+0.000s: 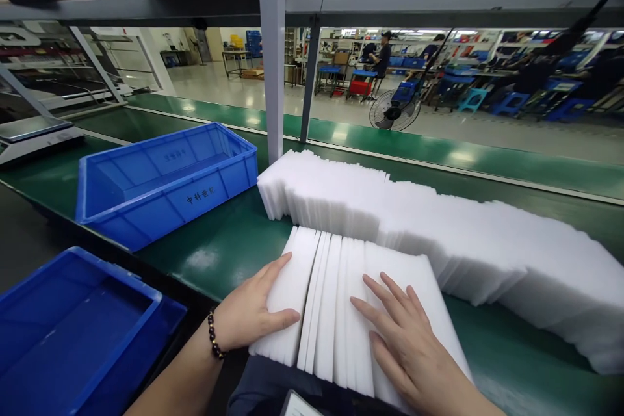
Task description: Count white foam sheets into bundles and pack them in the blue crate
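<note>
A short row of white foam sheets (341, 312) lies at the green table's front edge, partly over my lap, with narrow gaps between some sheets. My left hand (256, 309) rests on the left end of this row, thumb and fingers apart. Flat on the right part of the row lies my right hand (404, 338), its fingers spread. Neither hand is closed round a sheet. Behind them a long row of similar white foam sheets (429, 221) stands packed together, running from the middle to the right edge.
An upright blue bin (219, 179) stands on the green table (195, 266) at the left. Another blue bin (141, 289) sits lower at the front left. A white post (272, 52) rises behind the long foam row. Beyond are a fan (394, 109) and people at benches.
</note>
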{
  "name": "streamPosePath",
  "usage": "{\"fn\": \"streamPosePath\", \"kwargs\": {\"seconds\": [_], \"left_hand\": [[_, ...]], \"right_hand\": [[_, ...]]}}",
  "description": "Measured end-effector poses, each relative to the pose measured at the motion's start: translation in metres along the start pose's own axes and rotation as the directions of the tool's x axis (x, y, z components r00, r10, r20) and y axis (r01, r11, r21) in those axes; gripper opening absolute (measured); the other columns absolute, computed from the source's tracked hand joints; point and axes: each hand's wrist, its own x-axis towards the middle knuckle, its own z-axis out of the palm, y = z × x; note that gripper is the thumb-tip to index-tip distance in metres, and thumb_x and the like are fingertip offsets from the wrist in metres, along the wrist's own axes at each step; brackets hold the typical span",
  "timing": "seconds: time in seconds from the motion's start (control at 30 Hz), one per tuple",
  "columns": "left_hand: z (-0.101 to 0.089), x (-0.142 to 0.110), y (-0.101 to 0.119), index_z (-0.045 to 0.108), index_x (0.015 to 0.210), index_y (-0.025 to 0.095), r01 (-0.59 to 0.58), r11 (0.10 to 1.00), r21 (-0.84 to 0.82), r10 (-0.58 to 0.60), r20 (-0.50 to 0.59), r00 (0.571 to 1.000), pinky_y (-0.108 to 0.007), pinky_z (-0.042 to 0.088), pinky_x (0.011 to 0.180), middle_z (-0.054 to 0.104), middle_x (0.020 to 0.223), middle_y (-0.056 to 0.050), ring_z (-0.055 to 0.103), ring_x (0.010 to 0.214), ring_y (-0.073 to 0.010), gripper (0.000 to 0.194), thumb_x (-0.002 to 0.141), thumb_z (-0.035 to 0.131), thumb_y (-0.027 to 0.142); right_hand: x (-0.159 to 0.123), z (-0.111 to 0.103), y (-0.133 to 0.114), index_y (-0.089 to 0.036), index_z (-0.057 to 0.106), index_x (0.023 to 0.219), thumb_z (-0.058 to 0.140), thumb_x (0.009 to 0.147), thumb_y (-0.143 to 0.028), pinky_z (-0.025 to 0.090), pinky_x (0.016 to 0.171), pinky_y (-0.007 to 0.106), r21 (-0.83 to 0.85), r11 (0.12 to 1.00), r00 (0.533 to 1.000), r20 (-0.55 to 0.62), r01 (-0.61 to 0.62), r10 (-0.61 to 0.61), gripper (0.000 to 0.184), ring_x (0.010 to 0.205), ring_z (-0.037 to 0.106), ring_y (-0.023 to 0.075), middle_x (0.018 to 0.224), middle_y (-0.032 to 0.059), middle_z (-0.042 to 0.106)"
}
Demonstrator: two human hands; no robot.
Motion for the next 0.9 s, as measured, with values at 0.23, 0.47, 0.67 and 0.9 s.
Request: {"fn": "streamPosePath", "kwargs": {"seconds": [0.23,0.47,0.67,0.9], "left_hand": [[-0.001,0.0,-0.004,0.014,0.139,0.029,0.006,1.0,-0.003,-0.006,0.002,1.0,-0.04,0.027,0.106,0.024,0.144,-0.001,0.029,0.128,-0.0257,0.084,0.071,0.056,0.054],[-0.003,-0.001,-0.007,0.013,0.139,0.03,0.005,1.0,-0.006,-0.005,0.003,1.0,-0.039,0.027,0.106,0.025,0.144,0.0,0.029,0.128,-0.0248,0.083,0.072,0.056,0.053],[-0.003,0.0,-0.007,0.013,0.139,0.028,-0.008,1.0,-0.009,0.008,0.005,1.0,-0.038,0.028,0.105,0.025,0.144,-0.001,0.03,0.128,-0.0248,0.084,0.071,0.056,0.053],[-0.004,0.0,-0.01,0.013,0.139,0.029,-0.014,1.0,-0.015,0.014,0.013,1.0,-0.037,0.03,0.104,0.027,0.143,-0.001,0.033,0.126,-0.0242,0.086,0.07,0.057,0.055]], "right_hand": [[-0.004,0.002,0.006,-0.023,0.043,0.126,0.042,0.082,-0.023,0.025,0.099,0.06,-0.02,0.998,0.998,-0.025,0.062,-0.063,0.044,0.131,0.017,0.0303,0.138,0.007,0.035],[0.002,-0.009,0.002,-0.021,0.051,0.11,0.039,0.079,-0.02,0.018,0.103,0.058,0.05,0.999,0.996,0.091,0.019,-0.023,0.033,0.132,0.012,0.0298,0.129,0.0054,0.043],[0.011,-0.007,-0.003,-0.034,0.033,0.132,0.044,0.083,-0.035,0.02,0.099,0.062,0.033,0.996,0.987,0.136,0.077,-0.081,0.05,0.125,0.026,0.0315,0.113,0.006,0.05],[0.017,-0.004,-0.005,-0.023,0.055,0.11,0.053,0.079,-0.033,0.033,0.094,0.059,-0.004,0.99,0.989,-0.053,0.141,-0.141,0.032,0.125,0.024,0.0345,0.121,0.0123,0.043]]}}
